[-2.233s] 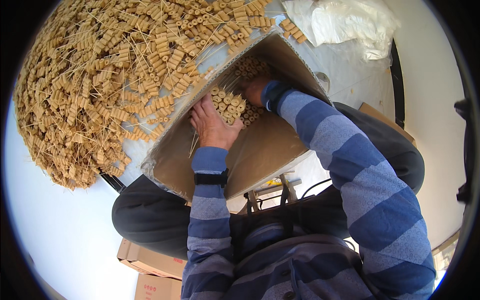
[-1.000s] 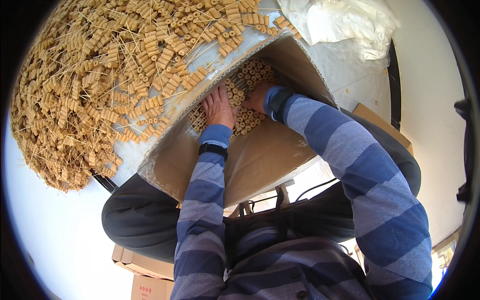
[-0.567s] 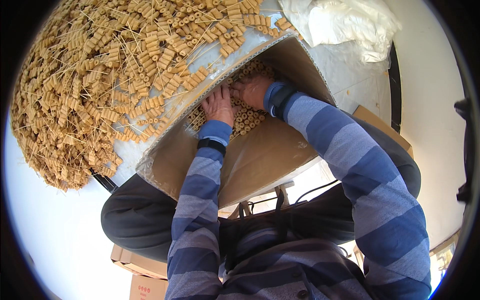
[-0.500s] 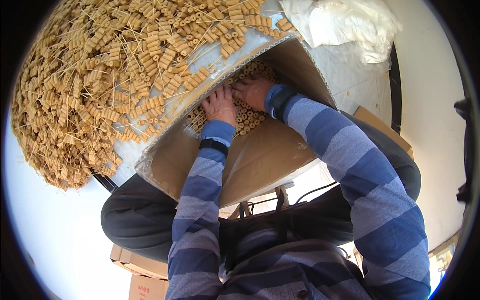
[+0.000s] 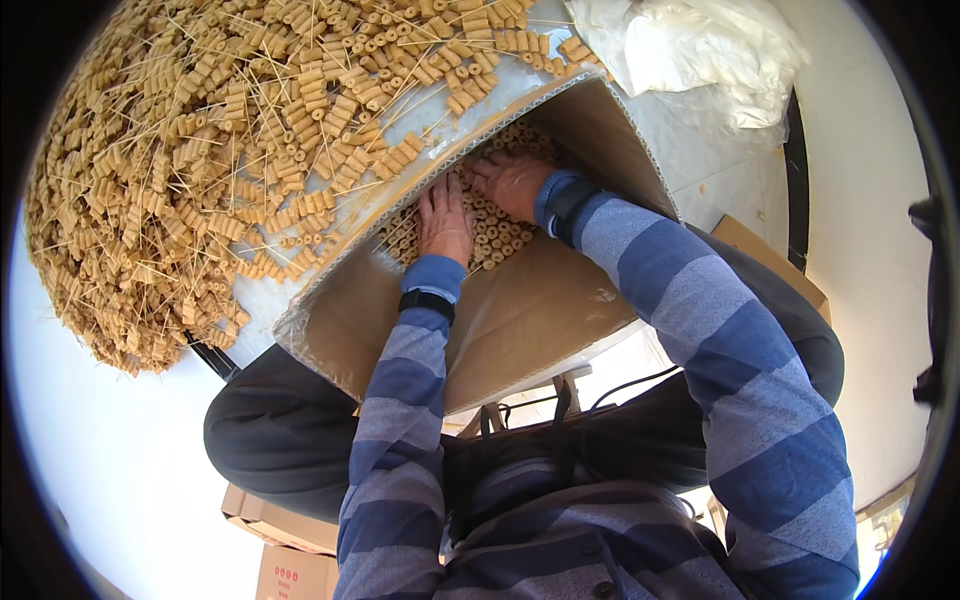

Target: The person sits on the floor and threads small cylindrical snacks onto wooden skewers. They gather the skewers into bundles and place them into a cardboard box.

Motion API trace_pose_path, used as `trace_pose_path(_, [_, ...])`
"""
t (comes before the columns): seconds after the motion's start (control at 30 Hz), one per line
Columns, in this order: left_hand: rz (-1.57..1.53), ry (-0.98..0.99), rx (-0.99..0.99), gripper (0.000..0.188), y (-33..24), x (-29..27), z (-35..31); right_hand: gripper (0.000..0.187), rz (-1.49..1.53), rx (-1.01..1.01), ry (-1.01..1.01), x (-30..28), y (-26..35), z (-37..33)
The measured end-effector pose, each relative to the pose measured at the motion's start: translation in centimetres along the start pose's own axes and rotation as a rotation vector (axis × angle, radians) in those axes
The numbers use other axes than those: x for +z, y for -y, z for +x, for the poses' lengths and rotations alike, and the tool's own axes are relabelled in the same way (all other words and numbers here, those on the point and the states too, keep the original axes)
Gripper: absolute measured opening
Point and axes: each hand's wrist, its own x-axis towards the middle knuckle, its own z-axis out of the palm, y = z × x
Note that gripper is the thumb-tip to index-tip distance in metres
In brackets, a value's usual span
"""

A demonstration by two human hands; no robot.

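A cardboard box tilts open toward me between my knees, its far edge against the table. Tan ring-ended snack pieces line its inside, packed with their round holed ends facing up. My left hand lies flat on them with the fingers stretched out. Farther back and to the right, my right hand also rests on the pieces, its fingers spread and partly in shadow. Neither hand grips anything that I can see.
A large heap of tan snack pieces on thin sticks covers the table's left and far side. Crumpled clear plastic lies at the far right. More cardboard boxes stand low at the left, and a cardboard piece lies by my right knee.
My left hand has drawn slightly back toward me over the packed pieces, its fingers now closer together. My right hand has barely shifted. The box stays in place.
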Motion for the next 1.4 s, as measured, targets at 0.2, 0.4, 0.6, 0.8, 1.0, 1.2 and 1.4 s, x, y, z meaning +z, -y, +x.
trace_pose_path(0.2, [0.110, -0.078, 0.022, 0.068, -0.9, -1.1, -1.2, 0.054, 0.069, 0.016, 0.018, -0.2, 0.1, 0.4])
trace_pose_path(0.4, [-0.187, -0.226, -0.550, 0.058, 1.4, -1.9, -3.3, 0.060, -0.024, -0.024, 0.071, -1.2, 0.3, 0.1])
trace_pose_path(0.6, [-0.469, -0.091, -0.476, 0.052, 4.4, 0.0, -1.7, 0.060, -0.031, 0.033, 0.067, -0.8, 0.8, -0.2])
trace_pose_path(0.8, [-0.249, -0.038, -0.484, 0.048, 4.8, 0.2, -1.4, 0.060, -0.018, 0.023, 0.087, -0.2, 0.3, 0.1])
trace_pose_path(1.0, [-0.039, 0.065, -0.507, 0.042, 3.1, -1.4, -1.9, 0.055, 0.078, 0.137, 0.051, -0.8, -0.6, 0.4])
trace_pose_path(1.2, [-0.155, 0.084, -0.508, 0.058, 2.4, -2.3, -2.0, 0.051, 0.112, 0.209, -0.028, 0.2, -1.9, 0.9])
trace_pose_path(1.4, [-0.176, 0.163, -0.552, 0.070, 1.9, -3.0, -1.5, 0.044, -0.084, 0.190, -0.004, 0.7, -1.5, 2.0])
